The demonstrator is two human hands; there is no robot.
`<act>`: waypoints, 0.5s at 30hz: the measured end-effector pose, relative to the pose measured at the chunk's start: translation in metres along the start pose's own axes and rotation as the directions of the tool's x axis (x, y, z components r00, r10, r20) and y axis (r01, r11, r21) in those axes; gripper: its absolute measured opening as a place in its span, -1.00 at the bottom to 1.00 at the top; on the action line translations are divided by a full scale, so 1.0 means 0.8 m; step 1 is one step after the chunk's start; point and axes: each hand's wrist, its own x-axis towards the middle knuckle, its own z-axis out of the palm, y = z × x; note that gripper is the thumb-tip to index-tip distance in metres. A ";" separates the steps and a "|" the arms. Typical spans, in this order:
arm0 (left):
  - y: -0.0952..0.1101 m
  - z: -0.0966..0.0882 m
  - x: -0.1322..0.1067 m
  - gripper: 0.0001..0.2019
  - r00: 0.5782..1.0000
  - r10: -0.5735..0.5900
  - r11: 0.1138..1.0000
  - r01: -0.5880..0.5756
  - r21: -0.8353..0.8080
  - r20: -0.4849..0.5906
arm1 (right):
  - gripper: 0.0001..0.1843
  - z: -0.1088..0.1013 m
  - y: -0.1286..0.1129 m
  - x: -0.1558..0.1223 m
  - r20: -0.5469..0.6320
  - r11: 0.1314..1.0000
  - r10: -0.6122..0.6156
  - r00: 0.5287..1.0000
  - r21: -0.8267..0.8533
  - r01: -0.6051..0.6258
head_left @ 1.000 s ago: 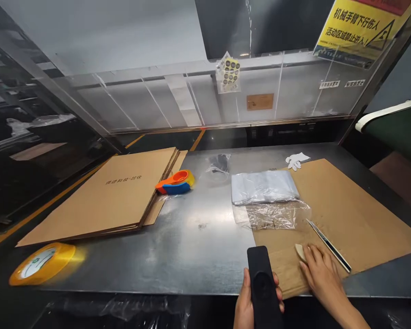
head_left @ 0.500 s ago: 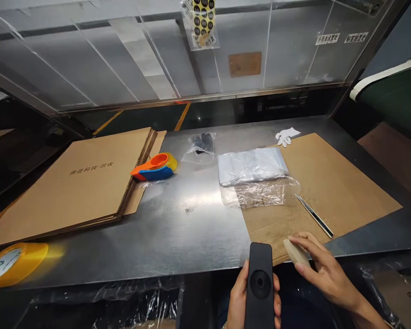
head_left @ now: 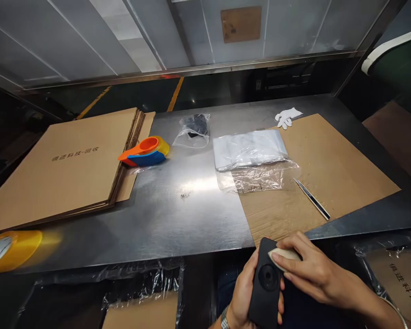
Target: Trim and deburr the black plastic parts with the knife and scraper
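My left hand (head_left: pixel 243 285) is closed around a black oblong device (head_left: pixel 265 299) with a round, lens-like recess in its face. The device is held tilted in front of the table's near edge. A small cream-coloured pad (head_left: pixel 287 254), sponge or folded cloth, is pinched in my right hand (head_left: pixel 311 267). The pad's tip meets the device's upper right edge. Beyond my hands, a slim cutter knife (head_left: pixel 311 199) lies on a flat cardboard sheet (head_left: pixel 349 169). A stack of clear plastic bags (head_left: pixel 250 148) rests partly on that sheet.
On the metal table (head_left: pixel 157 224) are stacked cardboard sheets (head_left: pixel 85 169), an orange and blue tape dispenser (head_left: pixel 145 153), a bagged dark item (head_left: pixel 197 125) and a white glove (head_left: pixel 288 117). A yellow tape roll (head_left: pixel 23 246) sits front left. Plastic-lined boxes (head_left: pixel 142 313) stand below the near edge.
My right hand has moved left and brought the cream pad against the black device. The device now leans more in my left hand. The view has tipped downward.
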 end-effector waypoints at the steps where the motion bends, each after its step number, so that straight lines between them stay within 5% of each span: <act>1: -0.004 -0.002 0.002 -0.14 1.000 0.009 1.000 -0.009 0.002 -0.001 | -0.51 0.003 0.001 0.003 0.006 1.000 -0.006 1.000 0.019 0.006; 5: -0.016 -0.009 0.008 -0.27 0.987 0.115 0.991 -0.122 0.062 0.112 | -0.51 0.006 0.000 0.013 0.058 0.999 -0.025 0.998 0.034 0.023; 9: -0.020 -0.014 0.010 -0.56 0.930 0.315 0.941 -0.332 0.068 0.189 | -0.48 -0.007 -0.002 0.000 0.115 1.000 -0.011 0.993 0.028 0.008; 15: -0.015 -0.006 0.001 -0.57 0.922 0.331 0.927 -0.357 0.112 0.198 | -0.44 -0.011 -0.008 -0.009 0.074 1.000 -0.016 0.997 0.026 0.014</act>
